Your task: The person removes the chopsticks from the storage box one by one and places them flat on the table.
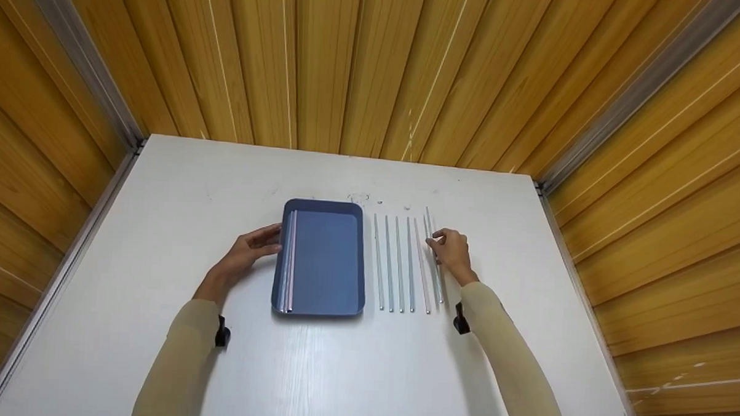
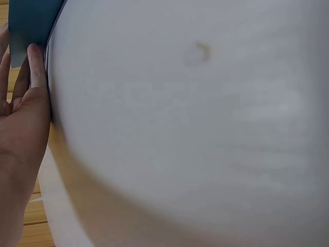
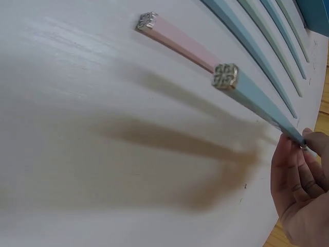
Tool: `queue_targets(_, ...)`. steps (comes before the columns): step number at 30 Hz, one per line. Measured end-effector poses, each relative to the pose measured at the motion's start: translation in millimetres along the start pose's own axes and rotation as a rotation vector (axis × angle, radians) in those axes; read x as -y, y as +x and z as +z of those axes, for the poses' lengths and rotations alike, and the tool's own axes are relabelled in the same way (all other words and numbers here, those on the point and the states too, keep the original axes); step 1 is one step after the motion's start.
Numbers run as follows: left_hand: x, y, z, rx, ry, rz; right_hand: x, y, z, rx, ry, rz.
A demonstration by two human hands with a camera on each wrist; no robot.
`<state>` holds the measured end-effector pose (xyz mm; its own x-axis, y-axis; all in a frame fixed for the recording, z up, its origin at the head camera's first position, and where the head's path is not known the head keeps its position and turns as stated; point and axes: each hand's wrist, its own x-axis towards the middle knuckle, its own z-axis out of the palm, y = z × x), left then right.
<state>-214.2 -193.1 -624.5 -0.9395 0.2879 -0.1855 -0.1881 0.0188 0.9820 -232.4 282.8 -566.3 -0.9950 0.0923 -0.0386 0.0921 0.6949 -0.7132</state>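
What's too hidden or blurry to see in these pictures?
Left wrist view: the inside of the tray, hidden by its outer wall and the picture's edge.
Left wrist view: the brown mark, too blurred to name.
Right wrist view: the far end of the blue chopstick, behind the right hand.
Right wrist view: part of the pink chopstick, behind the blue one.
Head view: how many chopsticks lie in the tray; too close together.

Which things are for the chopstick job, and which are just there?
For the job:
- blue tray
- chopsticks inside
- row of chopsticks beside it
- blue chopstick in the right hand
- left hand, touching the tray

Just there:
- white table
- wood-patterned walls
- metal rails
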Motion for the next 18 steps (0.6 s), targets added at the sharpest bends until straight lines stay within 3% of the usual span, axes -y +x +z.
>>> queue_targets(6, 0.4, 1.0, -0.5, 0.001, 0.012, 0.003, -7, -2, 1, -0.003, -0.035, 0.033)
queue_targets(18, -0.5, -0.2, 1.5, 0.001, -0.003, 0.009, -19, -5, 7, -0.052, -0.099, 0.015)
